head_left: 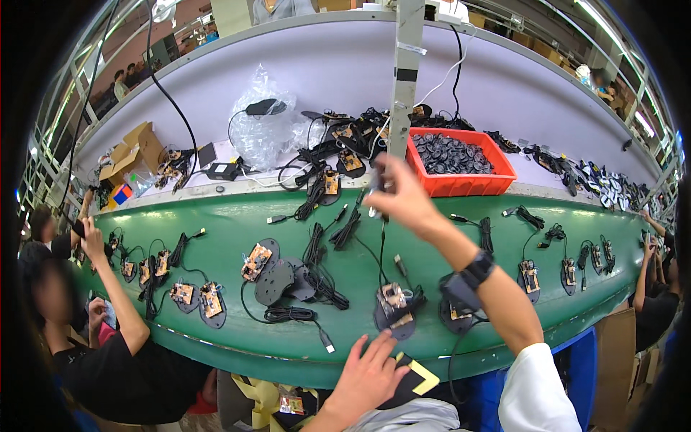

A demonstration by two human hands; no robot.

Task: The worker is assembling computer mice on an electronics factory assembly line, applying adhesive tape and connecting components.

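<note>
My left hand (368, 380) lies near the belt's front edge, fingers stretched out. Its fingertips touch or nearly touch the lower edge of a dark oval base (407, 330) carrying a tan circuit board (394, 295). My right hand (404, 193), a black watch on its wrist, reaches across to the far side. Its fingers close on a dark, blurred cable bundle (377, 180), and a pale plug (373, 212) shows just below. From there a black cable (382, 248) runs down toward the base. Another base with a board (458, 311) sits partly behind my right forearm.
Several boards on dark bases with coiled cables lie along the green belt (216, 353). A red bin (461, 186) of small black parts stands beyond, beside a grey post (404, 79). Cable piles and clear plastic bags (260, 137) line the back shelf. Co-workers sit on both sides.
</note>
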